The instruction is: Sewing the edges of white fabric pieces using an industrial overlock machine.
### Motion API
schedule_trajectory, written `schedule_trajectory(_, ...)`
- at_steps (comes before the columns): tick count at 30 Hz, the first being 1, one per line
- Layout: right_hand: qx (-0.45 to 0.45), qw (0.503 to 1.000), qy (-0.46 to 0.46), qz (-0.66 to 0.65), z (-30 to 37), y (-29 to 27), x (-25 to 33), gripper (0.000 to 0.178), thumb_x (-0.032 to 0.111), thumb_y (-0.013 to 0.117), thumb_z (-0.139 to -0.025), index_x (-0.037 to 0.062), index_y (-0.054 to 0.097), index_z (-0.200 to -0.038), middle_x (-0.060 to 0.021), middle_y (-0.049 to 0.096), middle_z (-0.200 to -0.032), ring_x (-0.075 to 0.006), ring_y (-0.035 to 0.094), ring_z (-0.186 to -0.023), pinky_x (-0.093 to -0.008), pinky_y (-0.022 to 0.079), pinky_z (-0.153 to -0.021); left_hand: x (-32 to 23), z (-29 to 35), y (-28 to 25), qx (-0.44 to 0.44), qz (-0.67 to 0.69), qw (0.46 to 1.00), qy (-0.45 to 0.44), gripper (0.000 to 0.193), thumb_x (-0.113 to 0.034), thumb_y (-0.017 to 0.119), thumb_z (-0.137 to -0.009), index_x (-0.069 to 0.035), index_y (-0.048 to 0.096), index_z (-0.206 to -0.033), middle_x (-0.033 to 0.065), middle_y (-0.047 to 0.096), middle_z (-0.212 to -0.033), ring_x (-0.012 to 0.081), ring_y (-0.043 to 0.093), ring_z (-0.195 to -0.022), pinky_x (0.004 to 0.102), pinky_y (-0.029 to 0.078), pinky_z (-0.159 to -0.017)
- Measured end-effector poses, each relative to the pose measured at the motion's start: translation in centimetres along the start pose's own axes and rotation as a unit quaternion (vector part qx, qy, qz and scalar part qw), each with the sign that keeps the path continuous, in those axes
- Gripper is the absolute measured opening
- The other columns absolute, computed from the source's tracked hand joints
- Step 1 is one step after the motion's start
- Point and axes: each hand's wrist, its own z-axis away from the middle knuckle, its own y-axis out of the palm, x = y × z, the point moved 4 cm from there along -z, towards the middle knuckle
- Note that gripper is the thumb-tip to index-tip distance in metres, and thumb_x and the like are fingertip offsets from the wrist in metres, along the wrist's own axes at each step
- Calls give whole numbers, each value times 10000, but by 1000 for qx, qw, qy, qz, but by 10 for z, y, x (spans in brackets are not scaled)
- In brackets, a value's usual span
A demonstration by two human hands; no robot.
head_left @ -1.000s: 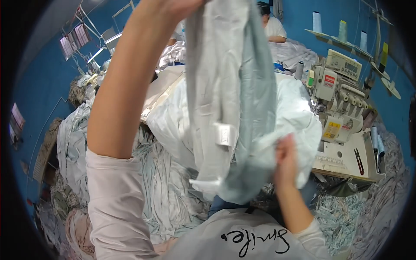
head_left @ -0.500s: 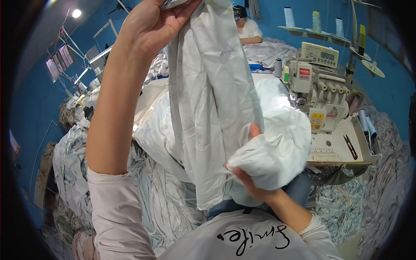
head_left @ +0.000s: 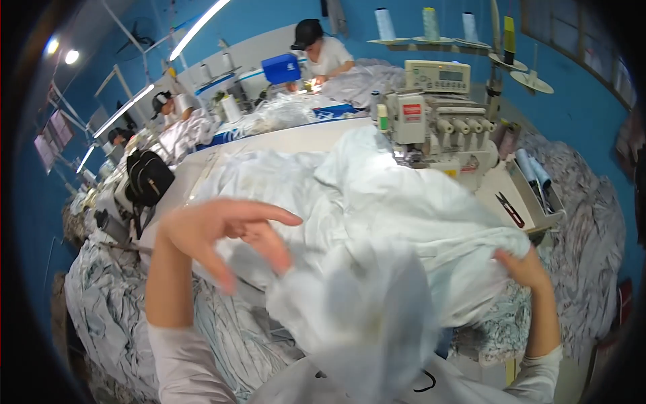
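Observation:
A large piece of white fabric (head_left: 397, 202) lies spread over the table and hangs over its near edge toward my lap. Part of it, a loose fold (head_left: 367, 303), is blurred in mid-air in front of my chest. My left hand (head_left: 225, 236) hovers over the left part of the cloth, fingers spread and holding nothing, smeared a little by motion. At the right, my right hand (head_left: 528, 269) grips the cloth's edge, thumb on top and the other fingers mostly hidden. The fabric's far end reaches up to the needle area of an overlock sewing machine (head_left: 437, 121).
Red-handled thread snips (head_left: 509, 210) lie on the machine's right side, beside a tray of thread cones (head_left: 531, 172). More cones (head_left: 431, 25) stand on a rack above. A black bag (head_left: 149, 176) sits at the left. Fabric heaps (head_left: 114, 296) flank me. Co-workers (head_left: 326, 54) sit farther back.
My left hand has let go of the raised cloth and come down. The hanging cloth has dropped. My right hand has moved right, pulling the fabric's edge outward. The view has shifted.

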Motion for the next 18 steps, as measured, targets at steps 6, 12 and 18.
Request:
schedule_trajectory(6, -83, 893, 339, -283, 98, 136, -165, 255, 290, 566, -895, 55, 651, -947, -32, 654, -893, -146, 591, -735, -302, 472, -604, 190, -5, 17, -404, -584, 655, -256, 656, -253, 780, -632, -71, 494, -1193, 177, 467, -1286, 378, 475, -1138, 387, 432, -888)
schedule_trajectory(12, -32, 965, 89, -243, 30, 258, -128, 355, 135, 595, -808, 35, 579, -1148, -131, 619, -1064, -255, 597, -1003, -357, 470, -865, 200, 107, -27, -620, -588, 498, -150, 184, -62, 560, -753, -16, 585, -930, 205, 614, -852, 376, 605, -824, 432, 461, -721)
schedule_trajectory(18, 224, 810, -195, 505, -28, 318, -118, 369, 286, 508, -859, 6, 586, -1086, -172, 604, -937, -295, 577, -904, -384, 413, -876, 89, 311, -204, -836, -430, 338, -48, 494, -249, 640, -784, -75, 545, -1237, 186, 545, -1226, 290, 514, -1138, 391, 350, -1005)
